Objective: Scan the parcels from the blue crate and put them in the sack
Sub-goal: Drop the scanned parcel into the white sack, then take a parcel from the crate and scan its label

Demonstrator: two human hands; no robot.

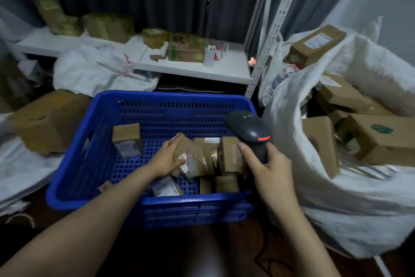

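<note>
A blue crate (170, 98) stands in front of me with several small cardboard parcels on its floor. My left hand (167, 156) reaches into it and grips a small brown parcel (183, 145) in the pile at the middle. One box (128, 139) stands apart at the crate's back left. My right hand (268, 167) holds a black barcode scanner (249, 130) by its handle above the crate's right side, head pointing down toward the parcels. The white sack (289, 124) gapes open on the right, with several brown boxes inside.
A white shelf (202, 70) behind the crate carries cardboard boxes and a white cup. A large carton (47, 119) and crumpled white sacks lie on the left. A perforated metal upright (269, 36) stands between shelf and sack. Dark curtains hang behind.
</note>
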